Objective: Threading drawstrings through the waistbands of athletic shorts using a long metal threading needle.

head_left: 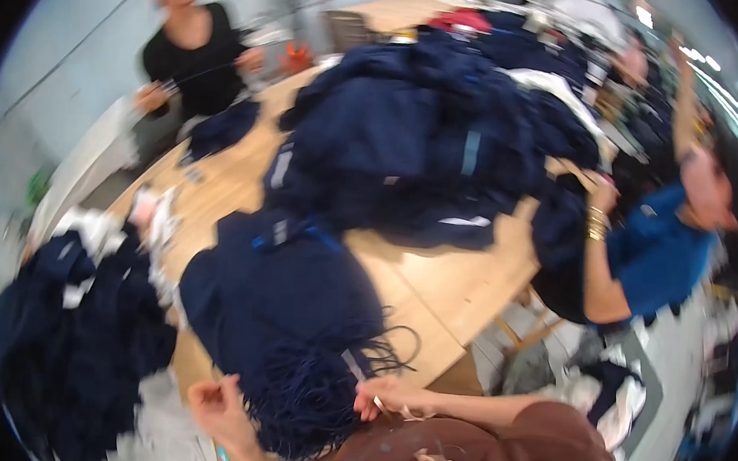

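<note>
While we look down from the head view, our left hand (215,402) hovers loosely curled at the fringe (322,383), fingers together on nothing we can make out. Our right hand (386,397) pinches something small and pale beside those dark cords. Navy garment (285,302) lies on the wooden counter (452,280), fringe trailing toward us. Behind it, a big navy pile (428,140); two other people work at the far edges.

A garment workshop is showing itself here: heaps of navy blue garments (419,139) are covering a large wooden worktable (443,280), loose cords (322,383) are trailing off one piece, and two other people are standing at the table's far edges handling clothing.
</note>
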The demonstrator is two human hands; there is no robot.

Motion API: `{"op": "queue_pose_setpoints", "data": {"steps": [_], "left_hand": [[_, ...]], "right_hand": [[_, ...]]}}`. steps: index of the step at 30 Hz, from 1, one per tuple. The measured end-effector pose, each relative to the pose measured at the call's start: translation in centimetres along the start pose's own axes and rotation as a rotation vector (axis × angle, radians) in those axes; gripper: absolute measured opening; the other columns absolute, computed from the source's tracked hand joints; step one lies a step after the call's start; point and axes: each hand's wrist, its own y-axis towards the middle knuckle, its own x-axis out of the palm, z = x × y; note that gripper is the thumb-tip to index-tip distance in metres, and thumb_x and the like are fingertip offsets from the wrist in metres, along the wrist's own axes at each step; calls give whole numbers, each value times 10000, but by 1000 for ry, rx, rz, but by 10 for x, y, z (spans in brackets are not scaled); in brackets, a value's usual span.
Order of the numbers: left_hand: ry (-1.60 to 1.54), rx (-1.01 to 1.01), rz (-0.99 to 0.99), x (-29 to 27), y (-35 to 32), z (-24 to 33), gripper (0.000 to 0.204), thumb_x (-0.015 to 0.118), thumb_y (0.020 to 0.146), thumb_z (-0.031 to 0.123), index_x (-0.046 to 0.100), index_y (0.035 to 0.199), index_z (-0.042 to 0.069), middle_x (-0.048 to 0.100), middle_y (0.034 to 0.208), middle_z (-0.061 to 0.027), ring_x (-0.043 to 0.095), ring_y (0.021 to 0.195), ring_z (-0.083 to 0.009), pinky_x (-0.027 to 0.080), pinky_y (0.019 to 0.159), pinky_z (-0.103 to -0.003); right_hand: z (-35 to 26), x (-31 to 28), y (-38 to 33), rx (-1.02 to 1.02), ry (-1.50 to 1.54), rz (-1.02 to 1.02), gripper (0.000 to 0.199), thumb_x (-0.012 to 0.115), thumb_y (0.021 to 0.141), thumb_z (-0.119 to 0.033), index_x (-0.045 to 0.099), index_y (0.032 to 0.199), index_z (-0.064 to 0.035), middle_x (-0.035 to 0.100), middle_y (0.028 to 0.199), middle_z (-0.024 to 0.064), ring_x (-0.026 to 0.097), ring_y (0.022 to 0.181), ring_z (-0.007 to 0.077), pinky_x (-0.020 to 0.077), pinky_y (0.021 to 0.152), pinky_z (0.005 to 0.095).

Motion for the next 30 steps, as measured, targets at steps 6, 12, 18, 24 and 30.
{"op": "queue_pose_setpoints", "data": {"steps": [6, 12, 18, 24, 30], "left_hand": [[-7, -87, -76, -4, 1, -8, 62, 585, 885, 28, 590, 934, -9, 617, 810, -65, 573, 695, -106, 458, 640, -190], [0, -47, -397, 37, -40, 0, 146, 585, 847, -55, 652, 976, -52, 629, 895, -68, 592, 794, -128, 465, 729, -207], [22, -39, -456, 87, -39, 16, 134, 668, 801, -25, 675, 934, -11, 655, 870, -56, 596, 764, -95, 480, 716, -221], [-7, -57, -318, 85, -42, 6, 330, 728, 755, 31, 651, 1074, 56, 647, 763, -15, 587, 710, -69, 472, 678, -214], [97, 89, -349, 76, -49, -1, 363, 738, 746, 28, 650, 1097, 66, 613, 779, -8, 566, 702, -72, 481, 669, -213]], "right_hand": [[1, -17, -34, -78, -421, -124, 348, 525, 945, -346, 639, 807, -48, 567, 656, -22, 477, 579, 45, 378, 497, 217], [-49, -2, 0, -609, -356, 112, 306, 400, 999, -256, 512, 818, -36, 602, 707, 27, 606, 639, 81, 501, 585, 212], [-96, 28, 17, -807, 25, 226, 214, 446, 988, -215, 533, 916, -34, 634, 839, 72, 646, 742, 139, 542, 680, 270], [-104, 25, 9, -838, -79, 228, 342, 387, 1003, -274, 534, 951, 31, 638, 924, 161, 678, 820, 249, 574, 740, 343], [-88, 32, 9, -838, -124, 225, 316, 393, 1004, -236, 531, 954, 43, 634, 929, 178, 677, 830, 266, 574, 747, 350]]}}
